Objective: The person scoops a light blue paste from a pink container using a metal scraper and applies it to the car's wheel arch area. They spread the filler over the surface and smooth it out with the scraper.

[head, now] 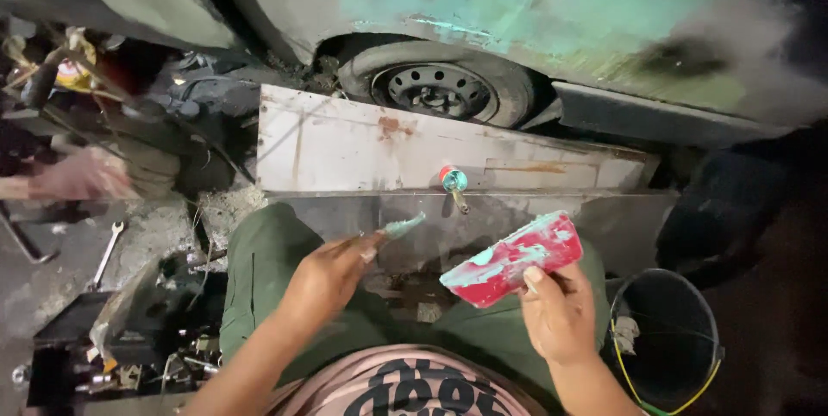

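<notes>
My left hand point(332, 274) pinches a small spreader blade point(404, 225) smeared with pale green putty, its tip pointing right. My right hand point(556, 312) grips a red flat board point(515, 258) by its lower edge; the board is tilted and coated with green-white putty. The two tools are apart, over my green-trousered knees. In front of me a small tube with a red cap point(453, 183) lies on a rusty white metal panel point(345, 144).
A car body point(535, 11) with patches of green filler and a wheel point(440, 88) rise behind the panel. A black bucket point(664, 338) stands at the right. At the left lie a spanner point(105, 252), loose tools in a box point(103, 338), and another person's blurred hand point(73, 176).
</notes>
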